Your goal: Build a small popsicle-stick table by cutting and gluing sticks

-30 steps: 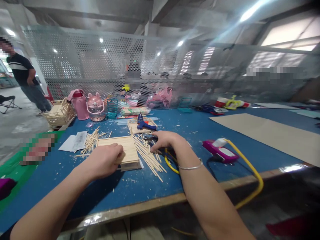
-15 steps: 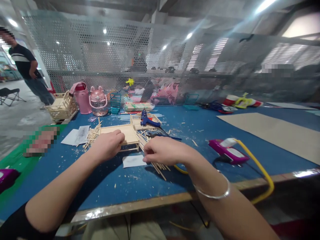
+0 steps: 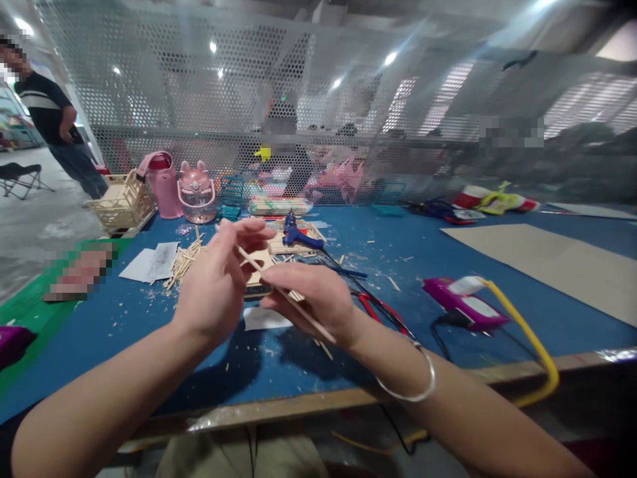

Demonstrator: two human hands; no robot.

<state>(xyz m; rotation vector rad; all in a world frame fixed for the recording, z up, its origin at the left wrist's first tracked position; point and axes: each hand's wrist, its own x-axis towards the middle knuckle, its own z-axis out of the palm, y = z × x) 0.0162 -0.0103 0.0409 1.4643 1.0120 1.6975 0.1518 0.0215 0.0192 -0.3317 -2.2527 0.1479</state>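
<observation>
Blue table (image 3: 408, 249) here, mesh screen (image 3: 189, 106) behind! Right hand (image 3: 313, 295) pinches a stick (image 3: 298, 307), up above the table; left hand (image 3: 213, 279), fingers loosely curled, is at its far end. Beyond them, the glue gun (image 3: 298, 238), then a pink bottle (image 3: 166, 189) beside a clear-bodied jug (image 3: 197, 196).
</observation>
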